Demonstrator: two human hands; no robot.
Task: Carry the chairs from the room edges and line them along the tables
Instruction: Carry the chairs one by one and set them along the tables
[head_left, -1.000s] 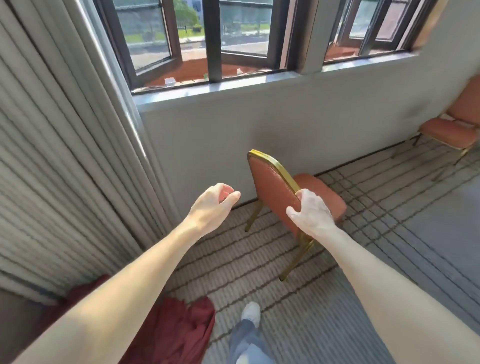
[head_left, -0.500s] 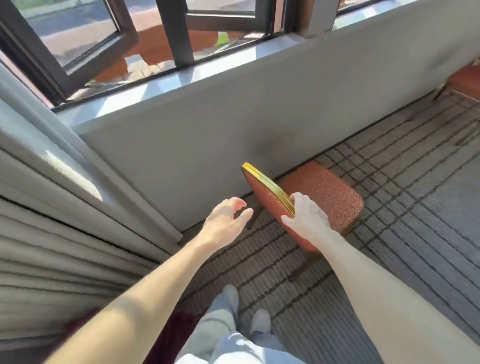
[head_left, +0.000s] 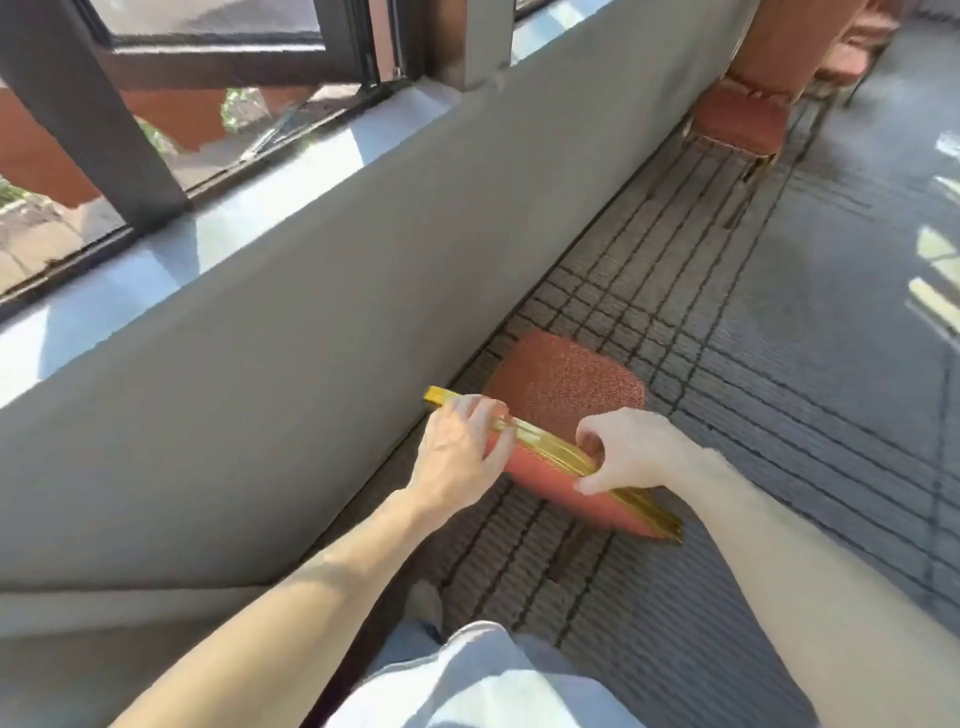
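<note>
The left grip (head_left: 462, 452) has come onto the chair (head_left: 566, 384), fingers curled over its back's gold edge; the right grip (head_left: 628, 452) clasps that edge too, beside the wall (head_left: 311, 374).

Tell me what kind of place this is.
Probably a banquet or function room: a red padded chair with a gold metal frame and a second red padded chair are beside the low grey wall under dark-framed windows, on grey grid-patterned carpet.

wall (head_left: 311, 389) just beside chair (head_left: 566, 384), left | carpet (head_left: 779, 415) open on right | second chair (head_left: 737, 119) well apart, ahead
</note>
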